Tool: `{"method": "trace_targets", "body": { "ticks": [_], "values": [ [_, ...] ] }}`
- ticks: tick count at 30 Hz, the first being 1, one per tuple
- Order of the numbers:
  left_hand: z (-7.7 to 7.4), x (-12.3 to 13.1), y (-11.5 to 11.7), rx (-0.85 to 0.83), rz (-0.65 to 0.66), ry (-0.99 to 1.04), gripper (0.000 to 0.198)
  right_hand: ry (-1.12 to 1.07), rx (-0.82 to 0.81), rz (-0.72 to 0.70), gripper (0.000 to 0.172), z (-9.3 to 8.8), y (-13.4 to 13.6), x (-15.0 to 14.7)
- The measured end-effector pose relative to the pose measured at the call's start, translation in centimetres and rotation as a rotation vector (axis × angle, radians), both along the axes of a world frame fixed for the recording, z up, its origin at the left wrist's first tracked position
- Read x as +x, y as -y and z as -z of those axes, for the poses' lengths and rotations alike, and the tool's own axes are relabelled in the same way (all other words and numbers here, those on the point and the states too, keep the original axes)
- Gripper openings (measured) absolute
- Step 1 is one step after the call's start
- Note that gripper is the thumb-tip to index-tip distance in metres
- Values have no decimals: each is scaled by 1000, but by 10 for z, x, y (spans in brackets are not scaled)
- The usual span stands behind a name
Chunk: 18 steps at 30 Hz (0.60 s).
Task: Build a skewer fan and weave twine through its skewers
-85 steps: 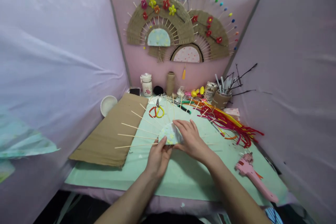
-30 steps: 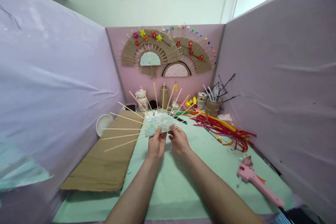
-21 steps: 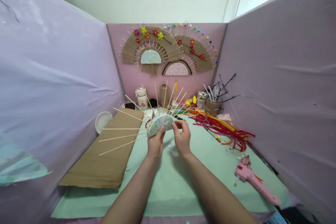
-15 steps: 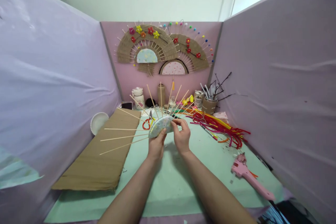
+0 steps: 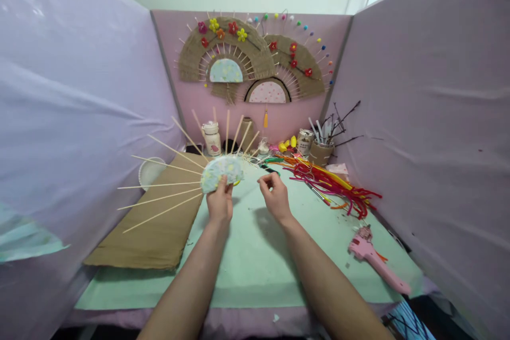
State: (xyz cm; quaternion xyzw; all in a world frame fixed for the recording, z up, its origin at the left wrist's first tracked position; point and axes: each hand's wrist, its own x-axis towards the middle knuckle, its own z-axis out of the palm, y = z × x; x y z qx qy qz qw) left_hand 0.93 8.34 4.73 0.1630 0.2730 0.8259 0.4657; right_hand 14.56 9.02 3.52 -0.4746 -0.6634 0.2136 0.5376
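My left hand (image 5: 219,204) grips a half-round fan base (image 5: 219,170) by its lower edge, thumb on the front. Pale blue floral cloth covers the base, and several thin wooden sticks (image 5: 159,186) fan out from its curved rim to the left and upward. To the right of it, apart from the base, my right hand (image 5: 274,197) is raised over the table with thumb and forefinger pinched together. Whatever may be between those fingertips is too small to make out. Part of a yellow scissor handle (image 5: 236,183) peeks out behind the base.
Brown burlap (image 5: 151,228) covers the left of the green tabletop (image 5: 247,281). Red and yellow pipe cleaners (image 5: 334,186) lie to the right, with a pink glue gun (image 5: 376,263) nearer me. A jar (image 5: 211,139) and a pot of twigs (image 5: 321,153) line the back, below two finished fans (image 5: 227,70).
My left hand has carried the fan base left and slightly up. My right hand has come away from the base's right edge, still pinched. The camera view has tipped downward.
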Motion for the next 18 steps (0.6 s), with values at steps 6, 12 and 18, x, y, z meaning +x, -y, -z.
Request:
{"method": "trace_targets", "body": {
  "ticks": [6,12,18],
  "values": [
    [-2,-17,1,-23,48,132,22,304,-187,-239,17,20,-6,-1],
    [-4,-13,3,-45,69,151,27,441,-220,-235,13,33,-7,-15],
    [-6,-17,5,-13,136,146,31,498,-204,-223,15,38,-7,-28]
  ]
}}
